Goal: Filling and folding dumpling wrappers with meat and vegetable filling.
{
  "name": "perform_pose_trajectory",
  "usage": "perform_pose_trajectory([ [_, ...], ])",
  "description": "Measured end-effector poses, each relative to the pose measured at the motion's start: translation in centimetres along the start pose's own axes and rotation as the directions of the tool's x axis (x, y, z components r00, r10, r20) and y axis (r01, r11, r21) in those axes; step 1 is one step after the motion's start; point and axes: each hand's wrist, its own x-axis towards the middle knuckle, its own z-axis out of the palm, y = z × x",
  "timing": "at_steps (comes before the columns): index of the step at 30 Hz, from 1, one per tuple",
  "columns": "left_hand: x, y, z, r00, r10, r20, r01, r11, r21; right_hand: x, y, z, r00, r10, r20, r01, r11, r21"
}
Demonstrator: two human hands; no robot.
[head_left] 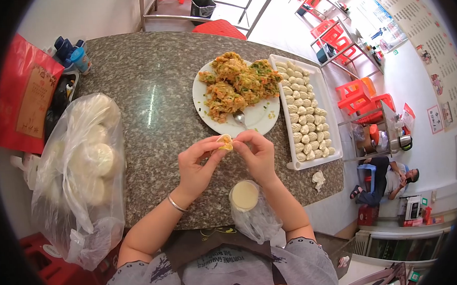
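Observation:
Both hands meet over the near part of the granite table [149, 79], pinching one small yellow dumpling [225, 142] between their fingertips. My left hand [196, 167], with a thin bangle on its wrist, holds the dumpling from the left. My right hand [257, 155] grips it from the right. Just beyond the hands stands a white plate [260, 118] piled with orange and green filling [238, 83], a spoon [239, 119] resting in it. A stack of round wrappers in a plastic bag [245, 195] lies below my right wrist.
A white tray [289, 165] with rows of several folded dumplings sits right of the plate. A large clear bag of white buns [79, 164] lies at the left, with a red bag [25, 95] and bottles [79, 57] behind it. Red stools and a seated person [390, 178] are at the right.

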Motion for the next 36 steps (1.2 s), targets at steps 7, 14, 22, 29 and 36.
perform_pose_trajectory([
  [7,0.2,-0.5,-0.4,1.000,-0.019,0.005,0.020,0.999,-0.039,0.7,-0.9,0.1,0.994,-0.087,0.064,0.094,0.988,-0.119],
  [14,0.1,-0.4,-0.1,0.997,-0.046,0.068,0.057,0.983,-0.177,0.6,0.4,-0.6,0.979,0.167,0.121,-0.189,0.963,0.195],
  [22,0.2,-1.0,-0.8,0.981,-0.189,0.046,0.191,0.981,-0.045,0.6,-0.6,-0.5,0.977,-0.180,0.116,0.206,0.939,-0.274],
  [29,0.3,-1.0,-0.6,0.989,-0.111,0.093,0.122,0.986,-0.116,0.7,0.6,-1.4,0.991,0.067,0.116,-0.059,0.996,-0.068],
  [36,0.1,-1.0,-0.8,0.984,-0.169,0.061,0.172,0.984,-0.048,0.5,-0.2,-0.6,0.991,-0.099,0.089,0.116,0.972,-0.203],
])
